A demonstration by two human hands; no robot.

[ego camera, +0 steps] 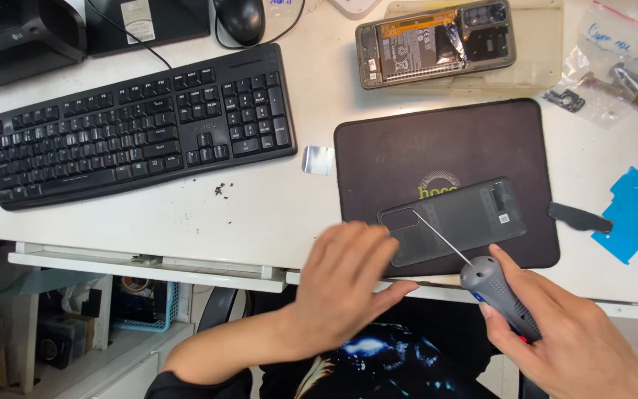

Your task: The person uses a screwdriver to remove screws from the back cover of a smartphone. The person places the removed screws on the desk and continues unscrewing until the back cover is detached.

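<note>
A: What is the setting?

B: A white work desk [275, 214], with a black full-size keyboard [142, 122] at upper left and a black rectangular mat [378, 162] at centre right.

A: And the piece being handled?

B: A thin grey plastic phone back cover [467, 218] lies flat on the mat's lower part. I judge it light, flexible and easily scratched, so best pinned at its edges. The left hand [345, 284] rests open, fingers spread, pressing its left end. The right hand [563, 343] is closed around a grey-handled precision screwdriver [498, 290], whose tip touches the cover near its camera opening.

A: Any containers?

B: At upper right, a clear plastic tray [548, 44] holds an opened phone body [437, 41] with its battery exposed; a clear bag [592, 89] holds a small dark part.
</note>
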